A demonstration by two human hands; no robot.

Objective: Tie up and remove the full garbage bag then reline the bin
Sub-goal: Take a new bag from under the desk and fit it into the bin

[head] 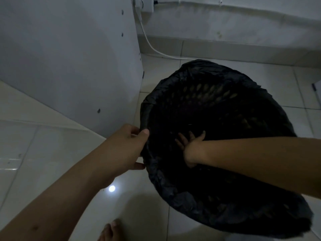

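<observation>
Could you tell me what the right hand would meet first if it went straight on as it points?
Probably the black liner, on its inner left side; the right hand is inside it, though depth is unclear.

bag (166,186) in bin (208,93); cabinet (69,58) left; wall (243,23) behind
</observation>
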